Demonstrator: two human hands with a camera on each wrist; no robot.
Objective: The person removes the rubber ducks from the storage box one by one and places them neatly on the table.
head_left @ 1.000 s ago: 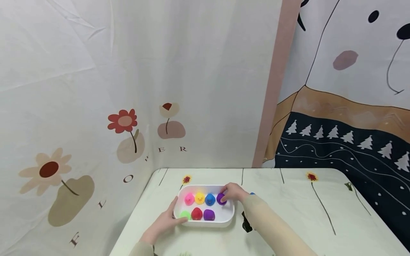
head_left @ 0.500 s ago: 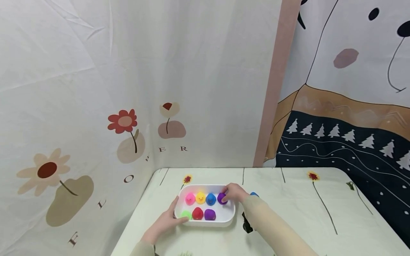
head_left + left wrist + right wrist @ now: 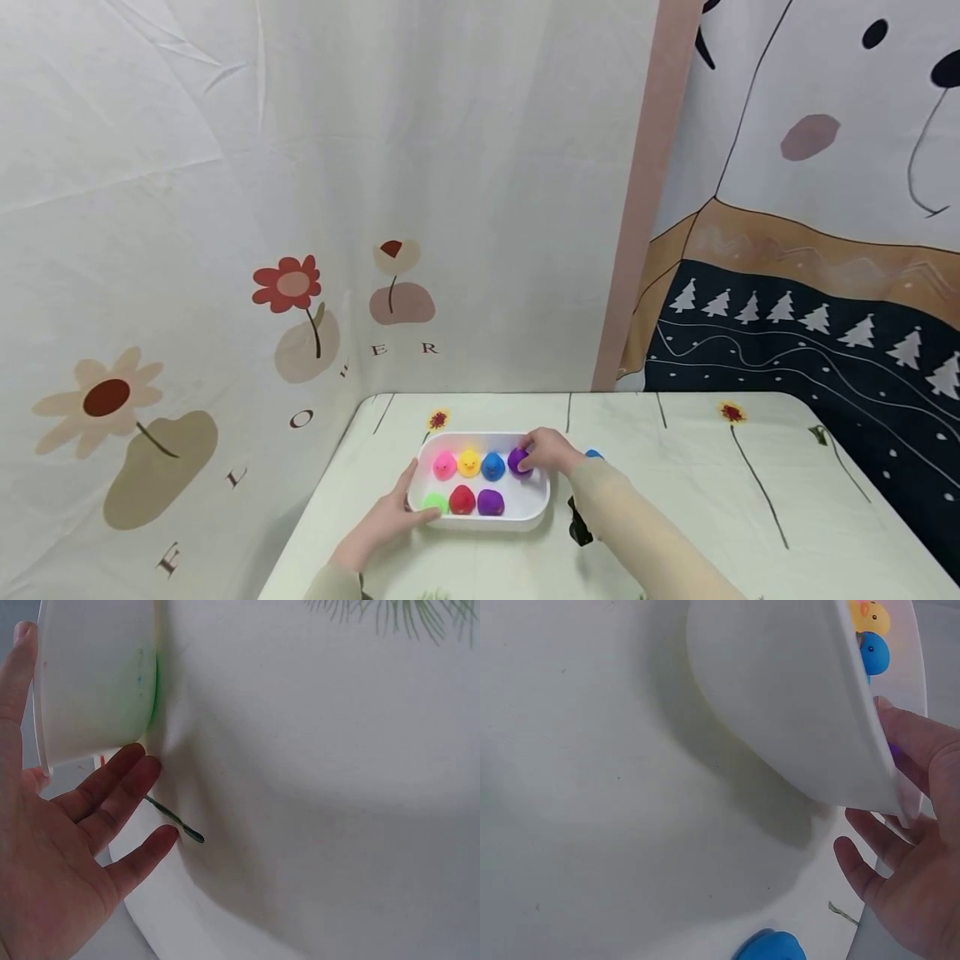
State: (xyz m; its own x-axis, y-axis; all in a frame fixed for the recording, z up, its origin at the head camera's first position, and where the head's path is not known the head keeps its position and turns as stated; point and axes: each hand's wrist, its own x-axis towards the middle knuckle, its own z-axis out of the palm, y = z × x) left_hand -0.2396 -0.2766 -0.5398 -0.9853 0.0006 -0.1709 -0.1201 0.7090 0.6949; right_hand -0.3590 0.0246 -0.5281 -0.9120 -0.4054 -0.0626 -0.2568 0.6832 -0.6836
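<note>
A white tray (image 3: 517, 525) holds several small rubber ducks in two rows. Pink (image 3: 444, 466), yellow (image 3: 468, 463) and blue ducks (image 3: 492, 467) line the far row, with a purple duck (image 3: 517, 461) at its right end. Nearer are a green duck (image 3: 435, 502), partly hidden, a red duck (image 3: 462, 500) and another purple duck (image 3: 491, 502). My left hand (image 3: 390, 511) holds the tray's left end, thumb over the near rim. With thumb and forefinger, my right hand (image 3: 551, 451) pinches the far-row purple duck; its other fingers hang outside the rim in the right wrist view.
A blue object (image 3: 772, 946) lies on the table to the tray's right, mostly hidden by my forearm in the head view. A black item (image 3: 579, 525) shows at the right forearm. Printed curtains (image 3: 480, 208) stand behind the pale table (image 3: 690, 500).
</note>
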